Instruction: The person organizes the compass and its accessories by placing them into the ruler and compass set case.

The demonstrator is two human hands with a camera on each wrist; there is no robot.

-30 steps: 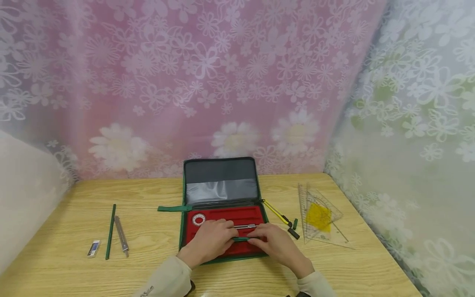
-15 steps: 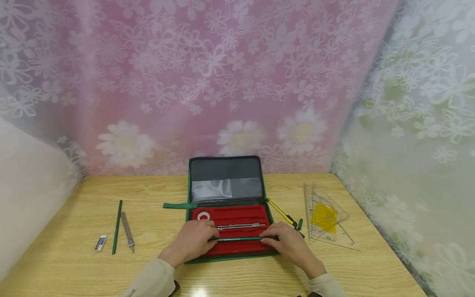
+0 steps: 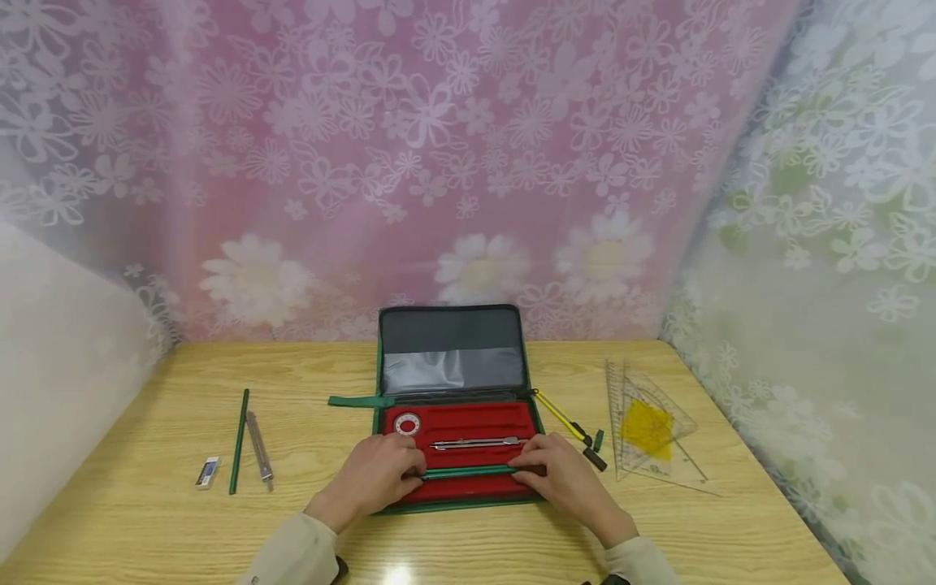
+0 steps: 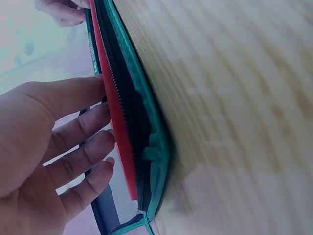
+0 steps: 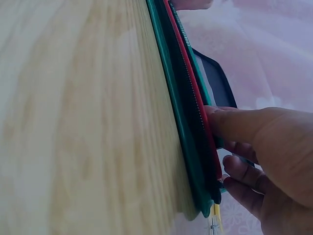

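Observation:
A green pencil (image 3: 468, 471) lies crosswise over the lower part of the red tray (image 3: 475, 490) in an open green zip case (image 3: 457, 509). My left hand (image 3: 374, 478) pinches the pencil near its left end, and my right hand (image 3: 566, 473) pinches it near the right end. Thumb and fingertips cover both ends. Just beyond the pencil, a metal compass (image 3: 475, 444) sits in the tray. A round white dial-like disc (image 3: 407, 424) occupies the tray's upper left corner. In the left wrist view the thumb (image 4: 80, 93) is at the tray's edge.
Left of the case lie another green pencil (image 3: 239, 443), a grey metal compass (image 3: 259, 451) and a small eraser (image 3: 208, 472). To its right are a yellow cutter (image 3: 561, 416), a small black piece (image 3: 595, 459) and clear set squares (image 3: 687, 467) with a yellow patch (image 3: 647, 427).
My hands have spread apart from the pencil's middle toward its ends, uncovering its length and the compass behind it. The whole scene has shifted slightly right in the head view.

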